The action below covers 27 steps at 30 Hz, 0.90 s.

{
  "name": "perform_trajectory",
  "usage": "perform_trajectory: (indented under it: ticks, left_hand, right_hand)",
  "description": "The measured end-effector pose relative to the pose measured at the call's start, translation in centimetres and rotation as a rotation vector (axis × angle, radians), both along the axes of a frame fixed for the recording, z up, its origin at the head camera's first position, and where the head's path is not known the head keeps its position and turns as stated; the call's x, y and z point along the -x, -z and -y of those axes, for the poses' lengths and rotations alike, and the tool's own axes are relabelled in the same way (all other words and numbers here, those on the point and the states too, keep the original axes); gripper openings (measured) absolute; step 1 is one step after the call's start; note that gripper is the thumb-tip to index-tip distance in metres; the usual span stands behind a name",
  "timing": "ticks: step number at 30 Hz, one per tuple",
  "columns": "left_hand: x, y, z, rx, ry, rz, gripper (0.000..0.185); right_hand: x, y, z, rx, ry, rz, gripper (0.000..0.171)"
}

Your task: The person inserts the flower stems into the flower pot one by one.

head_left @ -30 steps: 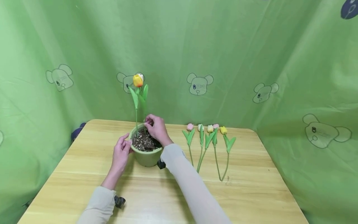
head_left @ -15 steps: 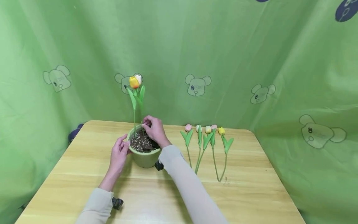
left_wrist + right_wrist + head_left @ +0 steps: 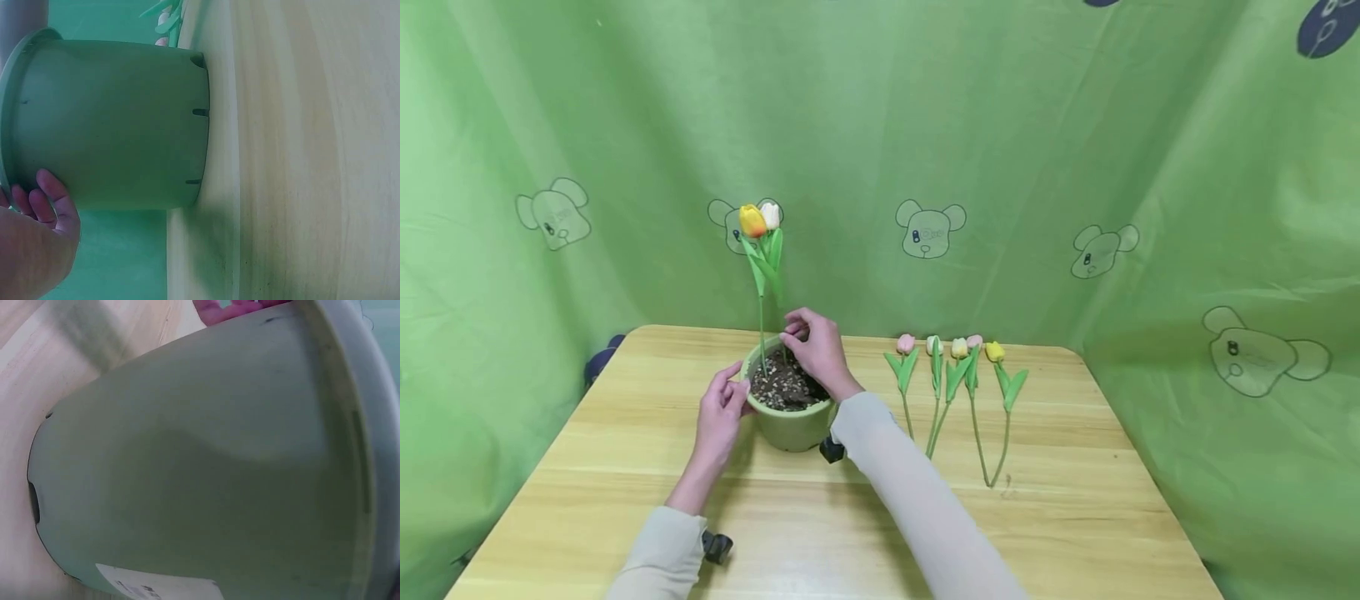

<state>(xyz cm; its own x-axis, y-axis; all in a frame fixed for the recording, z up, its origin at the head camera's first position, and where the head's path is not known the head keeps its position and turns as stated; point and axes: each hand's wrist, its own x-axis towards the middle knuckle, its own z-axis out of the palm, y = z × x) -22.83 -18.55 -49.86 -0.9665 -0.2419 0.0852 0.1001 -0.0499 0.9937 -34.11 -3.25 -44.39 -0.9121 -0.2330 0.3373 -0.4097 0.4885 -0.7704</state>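
A green cloth backdrop printed with pale cartoon bear heads hangs behind and to both sides of a light wooden table. On the table, left of centre, stands a green plastic pot filled with dark, pebbly soil. The left wrist view shows the pot wall close up, resting flat on the wood.

The person's two arms in beige sleeves reach in from the near edge. The left hand rests against the pot's left rim, fingers loosely curved on the outside wall and thumb at the lip. The right hand is over the far side of the soil, fingertips bunched together and pinching at the foot of a thin stem; exactly what they grip is hidden.

Two artificial tulips stand upright in the pot, an orange-yellow one and a white one, heads just beside each other.

To the right of the pot, five more tulips lie flat in a row on the table, heads away from the person, stems nearly touching at the near ends.
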Motion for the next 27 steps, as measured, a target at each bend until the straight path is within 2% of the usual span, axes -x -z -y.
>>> perform_trajectory:
  ticks: [10, 18, 22, 27]
  left_hand:
    - [-0.1, -0.4, -0.1, -0.01, 0.015, 0.008, 0.046]
    - [-0.1, -0.3, -0.2, 0.004, 0.006, 0.018, 0.045]
    - [-0.1, -0.3, -0.2, 0.006, 0.002, 0.013, 0.045]
    - [-0.1, -0.2, -0.3, 0.0, 0.004, 0.02, 0.046]
  right_hand:
    - [-0.6, -2.4, -3.1, 0.042, -0.025, 0.014, 0.032]
    - [-1.4, -3.6, -8.7, 0.09, -0.003, 0.015, 0.036]
    - [-1.7, -3.5, -12.2, 0.108, 0.03, 0.036, 0.036]
    - [-2.2, -2.2, -16.8, 0.11, 0.075, 0.083, 0.038]
